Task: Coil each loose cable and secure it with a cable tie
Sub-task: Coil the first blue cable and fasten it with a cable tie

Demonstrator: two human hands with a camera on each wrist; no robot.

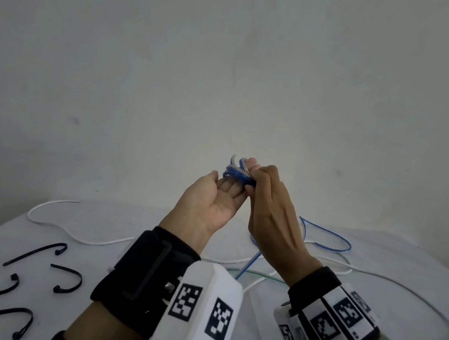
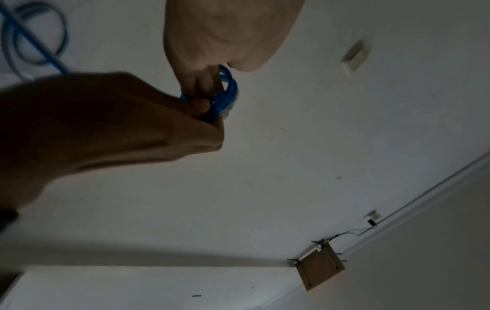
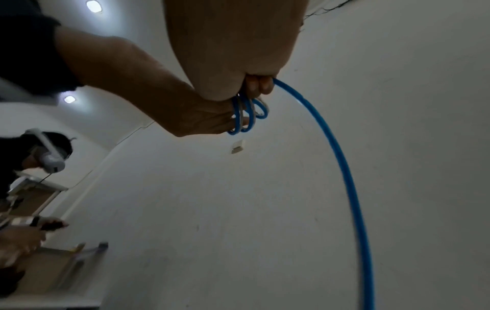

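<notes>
1. A person stands at a table covered in white cloth (image 1: 380, 251) and holds a thin, glossy blue plastic-sheathed cable (image 1: 236, 174) raised above it, in front of a plain white wall.

2. The left hand (image 1: 214, 201) is turned palm up with its fingers fairly straight. Small loops of the blue cable are wound around those fingers, which seem to serve as a former so each turn comes out the same size.

3. The right hand (image 1: 271, 206) is closed, its fingertips pinching the bundle of loops, probably to keep the turns from springing apart while more cable is fed in.

4. From the raised coil, the loose rest of the blue cable drops down to the table and lies there in a wide curve, below and right of the coil, so coiling looks only partly done.

5. Below and to both sides of the coil, a thin white cable (image 1: 57, 225) sprawls across the cloth, and a thin green cable (image 1: 260, 275) runs beneath the right wrist; both appear uncoiled.

6. Far below and left of the coil, several curved black plastic cable ties (image 1: 67, 280) lie spread apart, likely so one can be picked up easily.
</notes>
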